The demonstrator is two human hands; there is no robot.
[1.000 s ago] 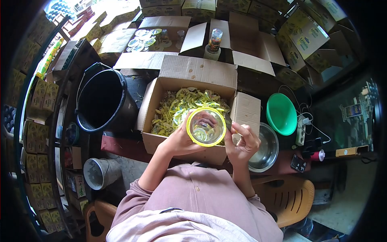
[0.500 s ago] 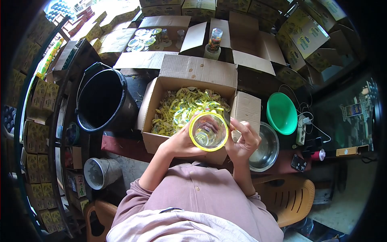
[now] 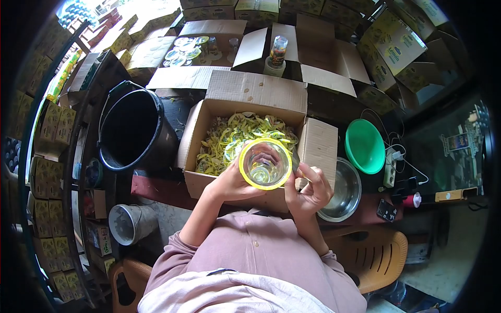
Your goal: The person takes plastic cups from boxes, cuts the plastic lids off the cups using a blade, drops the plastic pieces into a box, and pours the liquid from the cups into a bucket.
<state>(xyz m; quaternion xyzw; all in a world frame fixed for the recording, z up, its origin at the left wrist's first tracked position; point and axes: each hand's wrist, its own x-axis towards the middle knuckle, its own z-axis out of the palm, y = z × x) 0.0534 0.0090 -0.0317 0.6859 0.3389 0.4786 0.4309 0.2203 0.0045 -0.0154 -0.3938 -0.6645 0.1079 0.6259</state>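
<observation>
A clear cup point(image 3: 265, 164) with a yellow rim faces up toward the camera, above the near side of an open cardboard box point(image 3: 255, 94). My left hand point(image 3: 233, 180) is wrapped round the cup's left side. At the cup's right edge is my right hand point(image 3: 310, 191), its thumb and forefinger pinched together at a small dark thing, perhaps a blade, that I cannot make out clearly. Yellow-green strips and scraps point(image 3: 235, 135) fill much of the box.
A black bucket point(image 3: 130, 128) stands left of the box, a grey pail point(image 3: 125, 224) below it. To the right are a metal bowl point(image 3: 344, 195), a green bowl point(image 3: 364, 146), a phone point(image 3: 386, 211) and cables. Open cartons point(image 3: 334, 62) stand behind.
The cup shifted slightly right and down, then back left and up, in my left hand. My right hand has moved a little left and down, staying beside the rim.
</observation>
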